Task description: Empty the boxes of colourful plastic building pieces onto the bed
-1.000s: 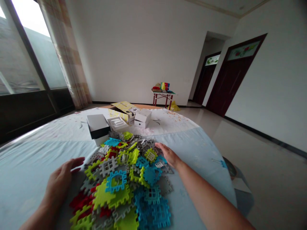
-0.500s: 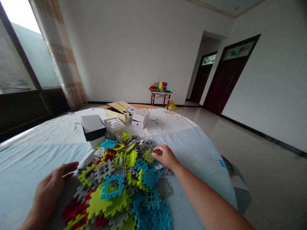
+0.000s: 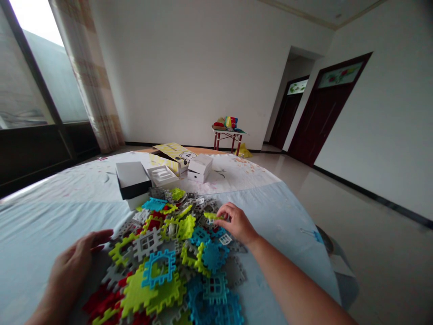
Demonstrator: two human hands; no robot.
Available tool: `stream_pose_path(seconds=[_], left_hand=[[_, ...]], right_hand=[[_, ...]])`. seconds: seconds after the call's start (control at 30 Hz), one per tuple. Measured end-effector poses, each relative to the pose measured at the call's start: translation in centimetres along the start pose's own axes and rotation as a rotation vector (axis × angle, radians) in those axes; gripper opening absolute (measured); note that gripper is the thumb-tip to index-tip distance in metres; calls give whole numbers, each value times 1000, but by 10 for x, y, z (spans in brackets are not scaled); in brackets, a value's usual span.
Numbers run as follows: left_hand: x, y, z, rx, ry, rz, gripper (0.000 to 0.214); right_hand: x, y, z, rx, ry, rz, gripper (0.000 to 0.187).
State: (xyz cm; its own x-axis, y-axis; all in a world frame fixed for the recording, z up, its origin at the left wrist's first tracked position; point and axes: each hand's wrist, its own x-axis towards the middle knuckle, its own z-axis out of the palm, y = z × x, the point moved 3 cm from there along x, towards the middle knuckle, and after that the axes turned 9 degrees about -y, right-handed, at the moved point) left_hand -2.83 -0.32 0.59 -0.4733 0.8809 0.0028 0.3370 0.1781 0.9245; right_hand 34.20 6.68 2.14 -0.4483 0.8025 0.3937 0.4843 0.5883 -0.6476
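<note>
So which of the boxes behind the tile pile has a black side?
The box at the left, right behind the pile: grey top, black side. The small box to its right is white, and the carton is yellow.

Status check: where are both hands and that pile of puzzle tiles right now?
Right hand pinching a lime tile atop the tile pile. Left hand open, flat at the pile's left edge. Black-and-white box just behind.

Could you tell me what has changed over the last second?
The right hand curled from lying flat on the pile and pinched a lime-green tile, lifting its edge. The left hand stayed flat at the pile's left edge; the boxes did not move.
</note>
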Motion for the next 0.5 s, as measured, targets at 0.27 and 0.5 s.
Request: stream_pose_path(seconds=[0.27,0.5], left_hand=[[5,-15,0,-122,-94,-138,40],[24,-34,-4,87,-4,77,46]], right_hand=[[-2,2,2,47,-159,-107,10],[-3,47,-33,-182,311,70,5]])
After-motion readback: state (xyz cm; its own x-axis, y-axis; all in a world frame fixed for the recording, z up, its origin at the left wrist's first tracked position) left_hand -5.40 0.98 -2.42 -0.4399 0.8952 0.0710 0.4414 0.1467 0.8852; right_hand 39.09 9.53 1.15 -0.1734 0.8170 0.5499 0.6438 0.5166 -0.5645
